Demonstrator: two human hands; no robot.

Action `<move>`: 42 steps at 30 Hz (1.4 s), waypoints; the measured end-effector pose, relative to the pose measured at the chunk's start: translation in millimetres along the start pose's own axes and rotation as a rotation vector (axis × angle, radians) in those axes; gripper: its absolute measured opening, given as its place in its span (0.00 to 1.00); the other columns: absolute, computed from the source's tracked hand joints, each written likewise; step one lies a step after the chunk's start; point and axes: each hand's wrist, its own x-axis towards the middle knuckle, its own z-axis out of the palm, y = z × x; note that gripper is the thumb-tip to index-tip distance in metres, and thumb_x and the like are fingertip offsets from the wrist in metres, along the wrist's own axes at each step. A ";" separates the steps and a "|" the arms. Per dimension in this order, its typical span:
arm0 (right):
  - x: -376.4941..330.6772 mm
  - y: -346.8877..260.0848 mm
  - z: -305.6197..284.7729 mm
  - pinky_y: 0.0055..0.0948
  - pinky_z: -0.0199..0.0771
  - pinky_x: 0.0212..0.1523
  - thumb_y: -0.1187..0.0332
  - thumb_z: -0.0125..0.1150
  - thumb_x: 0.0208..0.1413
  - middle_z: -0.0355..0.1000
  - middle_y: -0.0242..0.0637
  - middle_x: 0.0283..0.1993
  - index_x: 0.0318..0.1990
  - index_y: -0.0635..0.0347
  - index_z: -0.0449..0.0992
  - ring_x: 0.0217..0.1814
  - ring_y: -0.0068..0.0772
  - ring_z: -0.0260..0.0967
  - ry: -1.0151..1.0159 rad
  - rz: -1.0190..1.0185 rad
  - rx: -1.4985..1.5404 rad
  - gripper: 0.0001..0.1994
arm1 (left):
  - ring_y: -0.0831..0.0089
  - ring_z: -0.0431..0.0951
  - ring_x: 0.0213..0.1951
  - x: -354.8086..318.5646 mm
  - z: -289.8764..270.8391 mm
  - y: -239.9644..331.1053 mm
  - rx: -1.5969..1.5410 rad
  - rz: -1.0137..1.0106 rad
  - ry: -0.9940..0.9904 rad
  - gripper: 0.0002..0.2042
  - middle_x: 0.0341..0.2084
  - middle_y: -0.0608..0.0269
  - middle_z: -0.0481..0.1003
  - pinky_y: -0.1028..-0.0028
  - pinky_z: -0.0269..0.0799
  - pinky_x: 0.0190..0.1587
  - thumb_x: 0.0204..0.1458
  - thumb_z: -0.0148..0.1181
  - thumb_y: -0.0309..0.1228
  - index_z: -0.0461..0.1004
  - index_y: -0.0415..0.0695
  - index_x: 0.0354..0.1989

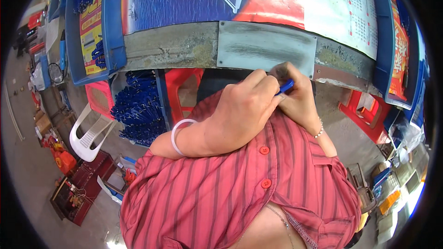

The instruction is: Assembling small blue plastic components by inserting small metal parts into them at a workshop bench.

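Note:
In front of my striped red shirt, both hands meet close to the workbench edge point(170, 44). A short, slender blue piece, pen-like in shape point(287, 85), shows between them. My right hand point(299, 94) is closed around it, thumb and fingers bent in. My left hand point(249, 99) is closed too, its fingertips pressed together at the piece's near end. The fingers cover most of the piece, so its full length and tip are hidden. Just beyond the hands, a pale metal plate point(263, 41) with dark smudges is fixed to the bench edge.
Printed poster sheets point(184, 0) cover the bench. Blue plastic bins stand at left point(113, 27) and right point(385, 32), holding slender blue pieces. Below the bench at left sits a dense heap of similar blue pieces point(138, 106). Red stools point(173, 87) and a white chair point(87, 140) stand nearby.

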 end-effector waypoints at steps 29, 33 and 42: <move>-7.7 4.8 -17.8 0.19 0.67 0.26 0.78 0.63 0.47 0.68 0.33 0.20 0.35 0.65 0.70 0.23 0.14 0.65 -0.247 0.036 0.269 0.09 | 0.59 0.72 0.23 1.4 6.0 3.1 0.067 0.027 -0.062 0.08 0.23 0.55 0.68 0.66 0.65 0.22 0.45 0.63 0.24 0.68 0.38 0.28; -15.3 19.0 -9.6 0.19 0.65 0.25 0.78 0.64 0.45 0.68 0.33 0.20 0.34 0.65 0.69 0.22 0.16 0.62 -0.166 0.005 0.110 0.10 | 0.59 0.72 0.23 4.5 6.0 7.5 0.141 0.084 -0.085 0.08 0.23 0.56 0.68 0.66 0.65 0.22 0.45 0.63 0.23 0.68 0.38 0.28; -11.7 17.5 -3.1 0.19 0.65 0.26 0.78 0.65 0.46 0.66 0.28 0.23 0.32 0.64 0.65 0.27 0.10 0.58 -0.143 0.069 0.310 0.12 | 0.59 0.73 0.22 3.6 5.9 7.5 0.298 0.007 -0.150 0.08 0.24 0.57 0.69 0.67 0.66 0.21 0.45 0.63 0.27 0.69 0.40 0.29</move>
